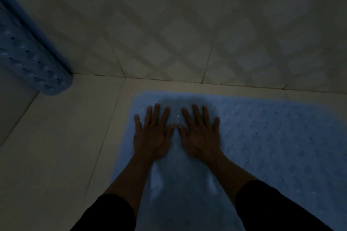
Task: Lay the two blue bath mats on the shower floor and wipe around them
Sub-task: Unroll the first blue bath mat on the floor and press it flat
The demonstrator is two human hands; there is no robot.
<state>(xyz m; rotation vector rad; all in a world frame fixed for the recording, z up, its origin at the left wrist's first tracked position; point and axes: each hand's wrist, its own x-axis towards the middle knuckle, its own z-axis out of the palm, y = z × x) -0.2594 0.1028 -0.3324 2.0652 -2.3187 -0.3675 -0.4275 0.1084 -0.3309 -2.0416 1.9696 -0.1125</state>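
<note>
A person's left hand (153, 133) and right hand (200, 133) lie flat, fingers straight and slightly spread, pressed palm-down side by side on a pale blue rubber bath mat with rows of small round holes (272, 137) spread on the off-white tiled shower floor (56, 146); neither hand grasps anything, and the thumbs nearly meet between them. The mat lies flat just short of the foot of the wall, its rounded far-left corner beside the left hand, and it runs off the right and bottom edges of the dim picture. Its surface carries a dimpled, bubbled texture that catches a few small glints of light, and the stretch between the forearms looks paler and blurred. A second blue perforated bath mat, rolled or propped up (32, 58), leans in the left corner with its lower end resting on the floor, well apart from the flat one. Behind stands a grey tiled wall with a faint diagonal lattice pattern (187, 24). Dark sleeves (272, 206) cover both forearms near the bottom edge. No brand, label or writing can be read on either mat
</note>
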